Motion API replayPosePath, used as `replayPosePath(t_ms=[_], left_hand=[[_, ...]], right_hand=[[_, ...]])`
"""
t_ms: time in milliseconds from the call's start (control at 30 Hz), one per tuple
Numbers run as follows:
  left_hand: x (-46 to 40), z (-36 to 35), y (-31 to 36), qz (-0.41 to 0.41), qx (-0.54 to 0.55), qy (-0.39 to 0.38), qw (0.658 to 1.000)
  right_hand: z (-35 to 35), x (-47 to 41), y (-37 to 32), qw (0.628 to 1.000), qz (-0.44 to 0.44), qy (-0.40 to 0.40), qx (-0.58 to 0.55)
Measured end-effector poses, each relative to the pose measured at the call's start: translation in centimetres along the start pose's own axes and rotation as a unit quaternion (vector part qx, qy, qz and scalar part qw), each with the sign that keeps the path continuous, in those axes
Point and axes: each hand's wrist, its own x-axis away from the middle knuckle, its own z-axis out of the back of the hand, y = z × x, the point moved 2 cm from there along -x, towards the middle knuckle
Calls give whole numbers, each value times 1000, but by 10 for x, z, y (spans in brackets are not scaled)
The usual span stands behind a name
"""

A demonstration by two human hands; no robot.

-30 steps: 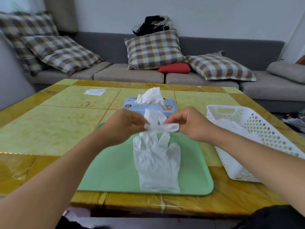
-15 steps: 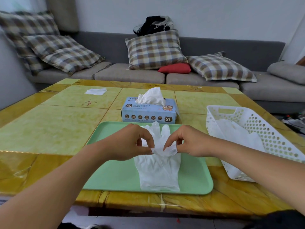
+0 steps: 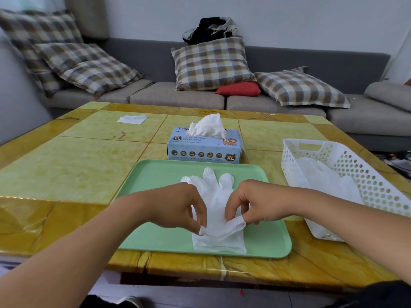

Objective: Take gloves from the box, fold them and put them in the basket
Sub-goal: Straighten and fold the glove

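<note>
Two translucent white gloves lie stacked on the green tray [image 3: 155, 174]. The upper glove [image 3: 216, 196] has its fingers pointing away from me. My left hand [image 3: 175, 207] pinches its cuff edge at the left. My right hand [image 3: 258, 203] pinches the same cuff edge at the right, near the tray's front. The lower glove [image 3: 220, 245] shows beneath at the front. The blue glove box [image 3: 204, 150] stands behind the tray with a glove [image 3: 206, 127] poking out of its top. The white perforated basket [image 3: 378, 178] at the right holds folded gloves [image 3: 322, 176].
A yellow-green tiled table [image 3: 77, 165] carries everything. A white tissue [image 3: 132, 119] lies at its far left. Behind is a grey sofa [image 3: 178, 96] with plaid cushions, a red cushion [image 3: 239, 88] and a dark bag [image 3: 209, 27].
Both hands have come down toward me, laying the lifted glove flat over the one on the tray. The pinched edge moved from chest height to the tray's front.
</note>
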Motion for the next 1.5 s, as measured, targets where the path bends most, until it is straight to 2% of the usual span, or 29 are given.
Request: replayPosePath(t_ms=[100, 233, 400, 467, 533, 567, 600, 633, 700, 833, 967, 1100, 1267, 1500], left_hand=[[-1, -3, 0, -2, -6, -28, 1000], [-6, -5, -3, 8, -33, -26, 999], [-1, 4, -1, 28, -53, -66, 996], [1, 18, -8, 55, -51, -23, 997], [-5, 35, -26, 104, -50, 129, 985], [-8, 40, -38, 147, -44, 205, 967], [-13, 41, -49, 188, -29, 248, 950], [-18, 40, -58, 218, -4, 254, 942], [-28, 31, -65, 230, 62, 215, 947], [-43, 27, -68, 213, 93, 191, 954], [-49, 24, -68, 218, 79, 182, 956], [-52, 22, -70, 217, 123, 203, 947], [-54, 19, -76, 236, 178, 246, 923], [-48, 23, -82, 242, 213, 251, 913]], right_hand=[[-2, 0, -1, 1000, 18, -7, 13], [-5, -1, -2, 998, 36, -18, 52], [-4, 4, -10, 989, 31, -105, 98], [8, 8, -10, 990, 23, -122, 74], [23, 5, -5, 999, 16, -33, 26], [28, -1, -1, 999, 12, 46, -5], [31, -9, 4, 991, 7, 126, -31], [31, -19, 7, 981, 1, 186, -44], [26, -43, 9, 970, -7, 237, -44], [19, -88, -1, 965, -32, 251, -65], [10, -115, -11, 972, -86, 216, -28], [10, -124, -6, 959, -129, 231, -107], [6, -123, 2, 934, -148, 259, -194], [3, -124, 3, 943, -139, 249, -171]])
